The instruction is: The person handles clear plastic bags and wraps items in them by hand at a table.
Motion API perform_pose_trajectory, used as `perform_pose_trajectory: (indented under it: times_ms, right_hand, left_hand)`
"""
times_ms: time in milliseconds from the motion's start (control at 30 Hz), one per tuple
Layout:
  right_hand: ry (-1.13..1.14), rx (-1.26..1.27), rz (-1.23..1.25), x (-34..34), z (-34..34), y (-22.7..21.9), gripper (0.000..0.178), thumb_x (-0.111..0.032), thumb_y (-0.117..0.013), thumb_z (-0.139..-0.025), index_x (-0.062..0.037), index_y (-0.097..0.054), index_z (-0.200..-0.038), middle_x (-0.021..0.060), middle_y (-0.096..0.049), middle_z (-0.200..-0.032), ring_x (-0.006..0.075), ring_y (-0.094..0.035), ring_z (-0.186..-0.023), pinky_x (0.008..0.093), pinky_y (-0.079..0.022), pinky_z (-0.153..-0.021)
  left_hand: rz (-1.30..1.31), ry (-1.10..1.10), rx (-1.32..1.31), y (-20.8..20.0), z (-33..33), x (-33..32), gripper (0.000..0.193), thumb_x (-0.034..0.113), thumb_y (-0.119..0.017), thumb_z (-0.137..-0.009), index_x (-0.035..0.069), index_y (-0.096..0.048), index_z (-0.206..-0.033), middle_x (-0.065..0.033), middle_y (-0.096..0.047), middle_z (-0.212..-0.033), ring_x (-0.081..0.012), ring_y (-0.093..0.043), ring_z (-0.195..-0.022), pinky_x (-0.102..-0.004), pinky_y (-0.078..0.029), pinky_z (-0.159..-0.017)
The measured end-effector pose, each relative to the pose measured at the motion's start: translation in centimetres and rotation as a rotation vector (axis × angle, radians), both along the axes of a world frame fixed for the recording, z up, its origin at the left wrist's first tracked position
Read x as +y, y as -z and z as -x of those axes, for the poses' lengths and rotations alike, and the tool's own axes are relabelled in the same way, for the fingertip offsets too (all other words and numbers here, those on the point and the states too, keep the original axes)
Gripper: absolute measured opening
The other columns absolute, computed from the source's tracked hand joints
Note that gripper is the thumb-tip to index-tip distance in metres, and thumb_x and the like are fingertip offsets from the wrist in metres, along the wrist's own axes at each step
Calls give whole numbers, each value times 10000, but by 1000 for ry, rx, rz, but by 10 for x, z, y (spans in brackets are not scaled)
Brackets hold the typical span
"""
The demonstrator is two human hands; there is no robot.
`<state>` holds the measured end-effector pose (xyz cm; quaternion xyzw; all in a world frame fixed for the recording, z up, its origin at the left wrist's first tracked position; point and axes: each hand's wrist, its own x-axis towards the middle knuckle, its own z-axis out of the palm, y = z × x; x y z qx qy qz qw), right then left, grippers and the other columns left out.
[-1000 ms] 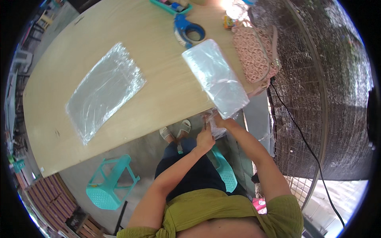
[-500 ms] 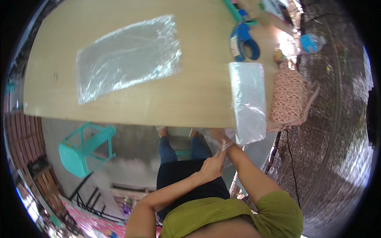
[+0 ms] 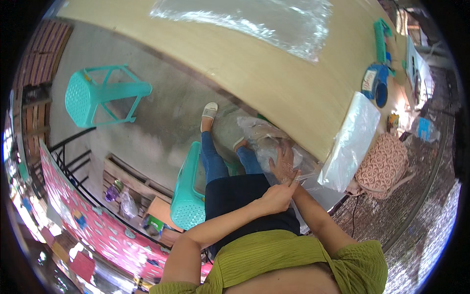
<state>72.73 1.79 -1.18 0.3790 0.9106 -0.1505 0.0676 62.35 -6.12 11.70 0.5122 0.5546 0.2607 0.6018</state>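
Note:
My right hand (image 3: 282,164) is held low beside the table's near edge, its fingers spread inside thin clear plastic. Whether that cover is a glove or a bag, I cannot tell. At the right wrist, my left hand (image 3: 280,197) pinches the gathered edge of the clear plastic (image 3: 306,176). More crumpled clear plastic (image 3: 254,128) shows just past my right fingers. A folded stack of clear plastic bags (image 3: 350,142) lies over the table's near right corner, close to my right hand. Flat clear plastic sheeting (image 3: 254,24) rests farther back on the wooden table (image 3: 215,54).
On the table's right side are a blue tape dispenser (image 3: 375,84) and a green plastic holder (image 3: 381,41). A pink patterned bag (image 3: 383,165) stands beyond the plastic stack. Two green stools (image 3: 81,100) stand on the left, one close by my legs. A wooden pallet (image 3: 134,176) is behind it.
My view has turned, so the table now sits higher and to the right. My right hand's spread fingers now show in the plastic; my left hand stays at the right wrist.

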Motion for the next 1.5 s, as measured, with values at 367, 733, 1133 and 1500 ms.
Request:
perform_pose_trajectory:
  times_ms: [367,733,1133,1500]
  right_hand:
    - [-141,-285,280,35,29,52,350,-287,-580,-865,31,-638,-1000,291,-570,-1122,425,-549,-1043,501,-428,-898]
    - [-252,-419,539,61,10,103,538,-432,-451,-913,-60,-476,-1301,211,-490,-1328,390,-488,-1182,486,-380,-996]
    - [-338,-408,475,-31,-19,-4,749,-491,-476,-907,-152,-190,-1509,205,-217,-1523,424,-215,-1393,643,-152,-1087]
    - [-238,-312,326,-35,-19,55,760,-392,-623,-833,-77,-317,-1454,158,-263,-1510,357,-315,-1327,529,-277,-1056]
  left_hand:
    - [-77,-68,-30,-26,4,3,884,-15,-606,-727,-12,-117,-1463,-293,-167,-1499,-424,-639,-705,-460,-538,-581]
    - [22,102,-434,-56,7,-7,958,14,-631,-758,46,-29,-1502,-304,-194,-1492,-392,-636,-839,-423,-538,-725]
    - [817,-1245,-412,271,40,-34,909,383,-675,-837,95,-132,-1507,-148,-435,-1425,-310,-350,-1351,-421,-278,-1086]
    - [530,-1273,-632,277,15,-73,262,301,-512,-981,55,-594,-1018,-17,-622,-898,-128,-571,-737,-284,-468,-688]
